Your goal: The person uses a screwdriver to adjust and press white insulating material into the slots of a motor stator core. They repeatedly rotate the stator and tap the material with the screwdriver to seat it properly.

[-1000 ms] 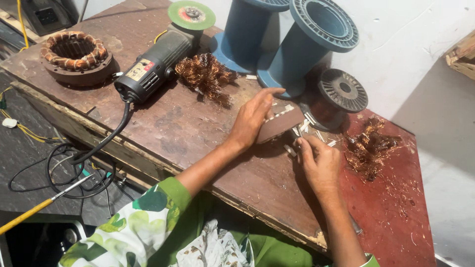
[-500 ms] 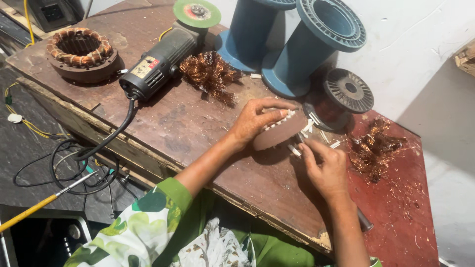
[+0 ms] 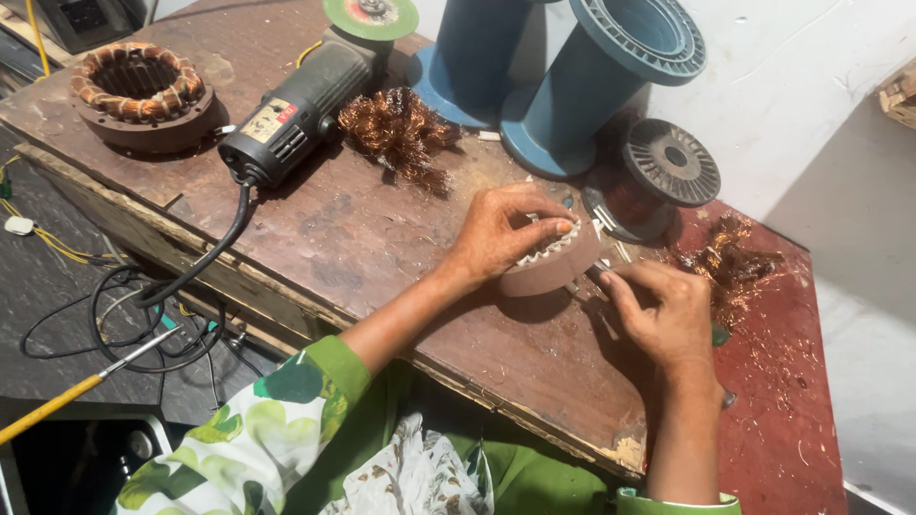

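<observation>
Near the worn brown wooden bench's (image 3: 315, 238) right edge, the left hand (image 3: 501, 234) is gripping a round brownish slotted stator core (image 3: 553, 262) whose slots are showing pale, wire-free liners, while the right hand (image 3: 663, 315) is pinching a thin metal tool (image 3: 596, 275) against it.

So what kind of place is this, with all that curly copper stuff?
Probably a small workshop where electric motors get repaired. On the worn wooden bench lie a motor ring wound with copper wire, an angle grinder and a tangle of stripped copper wire.
</observation>
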The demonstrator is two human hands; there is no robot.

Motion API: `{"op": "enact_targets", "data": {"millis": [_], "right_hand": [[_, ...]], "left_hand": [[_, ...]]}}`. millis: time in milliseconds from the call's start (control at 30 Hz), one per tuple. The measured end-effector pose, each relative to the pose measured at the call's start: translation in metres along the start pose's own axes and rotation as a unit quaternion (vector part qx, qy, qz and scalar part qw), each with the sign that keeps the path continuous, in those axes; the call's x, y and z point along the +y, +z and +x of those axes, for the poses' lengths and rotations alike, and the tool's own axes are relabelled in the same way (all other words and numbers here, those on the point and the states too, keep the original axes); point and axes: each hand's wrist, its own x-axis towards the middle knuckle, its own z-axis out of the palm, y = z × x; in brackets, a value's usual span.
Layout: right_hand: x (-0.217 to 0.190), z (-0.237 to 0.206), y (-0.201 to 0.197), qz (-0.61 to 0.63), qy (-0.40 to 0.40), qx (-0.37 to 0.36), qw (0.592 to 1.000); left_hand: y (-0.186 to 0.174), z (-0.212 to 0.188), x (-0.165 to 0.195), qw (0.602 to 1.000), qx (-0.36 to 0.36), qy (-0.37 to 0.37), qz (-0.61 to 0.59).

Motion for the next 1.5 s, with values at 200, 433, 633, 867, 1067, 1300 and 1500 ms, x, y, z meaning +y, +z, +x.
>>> {"op": "enact_targets", "data": {"millis": [200, 433, 633, 867, 1067, 1300, 1500], "right_hand": [[0.012, 0.003, -0.009, -0.057, 0.042, 0.039, 0.997], [-0.023, 0.011, 0.006, -0.04, -0.013, 0.069, 0.997], [-0.037, 0.007, 0.012, -0.011, -0.162, 0.049, 0.986], [-0.032, 0.008, 0.023, 0.029, -0.115, 0.029, 0.993], [-0.029, 0.009, 0.019, 0.075, -0.113, 0.025, 0.99], [-0.025, 0.011, 0.02, 0.099, -0.095, 0.035, 0.99], [-0.022, 0.01, 0.013, 0.106, -0.096, 0.051, 0.988]], "left_hand": [[-0.003, -0.001, -0.001, 0.999, 0.035, 0.004, -0.012], [0.004, -0.001, -0.003, 0.997, -0.006, 0.009, 0.076], [0.009, -0.008, 0.003, 0.977, -0.087, 0.103, 0.167], [0.001, -0.012, 0.011, 0.951, -0.136, 0.175, 0.216], [0.006, -0.011, 0.008, 0.954, -0.145, 0.166, 0.205], [-0.01, -0.003, 0.002, 0.968, -0.051, 0.086, 0.228], [-0.008, -0.003, 0.003, 0.969, -0.007, 0.114, 0.221]]}}
